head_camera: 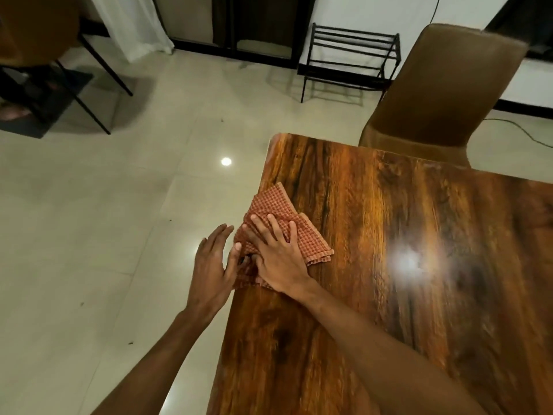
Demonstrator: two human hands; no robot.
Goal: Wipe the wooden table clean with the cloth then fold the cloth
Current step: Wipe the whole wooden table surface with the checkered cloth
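Observation:
A reddish checked cloth (276, 206) lies bunched in loose layers at the left edge of the glossy wooden table (389, 250). My right hand (276, 253) presses flat on top of the cloth, fingers spread. My left hand (214, 266) hangs just off the table's left edge, palm toward the edge, fingers straight; its thumb touches the cloth's overhanging part. Part of the cloth is hidden under my right palm.
A brown upholstered chair (440, 94) stands at the table's far side. On the tiled floor (89, 220) to the left are a black metal rack (350, 61) by the wall and a dark chair frame (89, 70) at far left.

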